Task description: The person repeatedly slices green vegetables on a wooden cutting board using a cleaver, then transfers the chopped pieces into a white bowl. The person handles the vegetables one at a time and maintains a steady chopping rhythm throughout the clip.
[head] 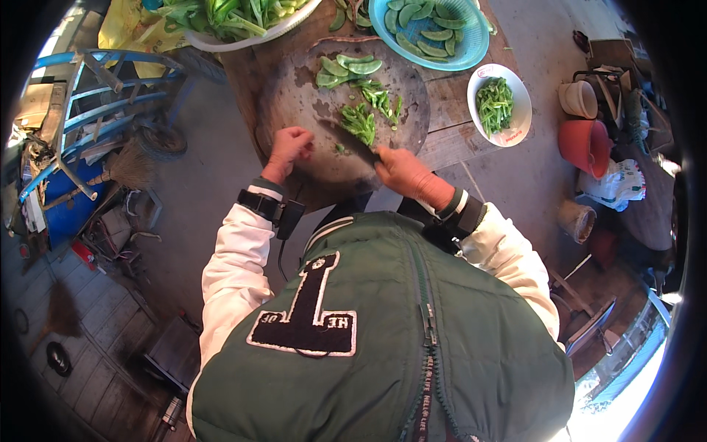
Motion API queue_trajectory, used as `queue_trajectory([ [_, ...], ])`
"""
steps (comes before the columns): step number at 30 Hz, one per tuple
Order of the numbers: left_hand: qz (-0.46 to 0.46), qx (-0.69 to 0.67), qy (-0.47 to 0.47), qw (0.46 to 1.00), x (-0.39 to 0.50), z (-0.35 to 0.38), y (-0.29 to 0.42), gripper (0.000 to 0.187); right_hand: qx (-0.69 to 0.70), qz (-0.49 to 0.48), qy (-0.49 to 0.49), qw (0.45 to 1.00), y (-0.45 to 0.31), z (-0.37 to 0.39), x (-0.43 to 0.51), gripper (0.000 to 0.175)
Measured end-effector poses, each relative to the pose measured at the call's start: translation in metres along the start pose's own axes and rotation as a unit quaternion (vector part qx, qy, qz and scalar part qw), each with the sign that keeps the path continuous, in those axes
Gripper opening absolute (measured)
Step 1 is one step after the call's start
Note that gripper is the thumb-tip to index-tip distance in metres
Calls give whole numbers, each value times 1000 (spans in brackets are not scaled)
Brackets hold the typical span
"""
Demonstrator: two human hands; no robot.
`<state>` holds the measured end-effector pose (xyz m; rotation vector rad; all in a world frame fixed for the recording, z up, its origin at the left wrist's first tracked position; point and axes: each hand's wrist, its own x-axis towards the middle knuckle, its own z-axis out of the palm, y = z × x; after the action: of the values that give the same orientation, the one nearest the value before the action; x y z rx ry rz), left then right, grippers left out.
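My right hand (402, 170) is closed on the handle of a dark-bladed kitchen knife (349, 139). The blade lies low over a round, stained chopping board (287, 94), along the near edge of a pile of sliced green beans (360, 122). My left hand (291, 148) hovers at the board's left edge with curled fingers; whether it holds anything cannot be told. More slices (379, 97) lie just beyond the pile. Whole flat green bean pods (347, 68) rest near the board's far edge. A white oval bowl (499, 106) to the right holds cut beans.
A blue plastic basket (474, 53) of whole pods and a white basket (287, 25) of leafy greens stand at the back of the wooden table (450, 105). A blue metal frame (105, 99) is at left; a red bucket (580, 145) is at right.
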<state>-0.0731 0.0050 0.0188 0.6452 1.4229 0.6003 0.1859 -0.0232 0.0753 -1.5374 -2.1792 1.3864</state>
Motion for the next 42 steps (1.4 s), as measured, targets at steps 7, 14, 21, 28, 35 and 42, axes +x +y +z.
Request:
queue_trajectory([
  [7,146,40,112,982,30,-22,37,13,-29,3,-10,1000,4,-4,7,17],
  [14,443,485,174,733,67,30,64,29,5,24,35,999,30,-26,3,17],
  [21,376,535,131,745,77,43,84,23,14,34,17,999,41,-32,2,19],
  [28,479,589,74,646,81,44,108,19,28,40,7,999,46,-34,5,20],
  [35,380,638,17,670,84,51,122,19,47,55,-11,997,49,-35,8,20],
  [42,445,446,155,761,53,36,97,17,61,79,-33,994,46,-42,9,20],
])
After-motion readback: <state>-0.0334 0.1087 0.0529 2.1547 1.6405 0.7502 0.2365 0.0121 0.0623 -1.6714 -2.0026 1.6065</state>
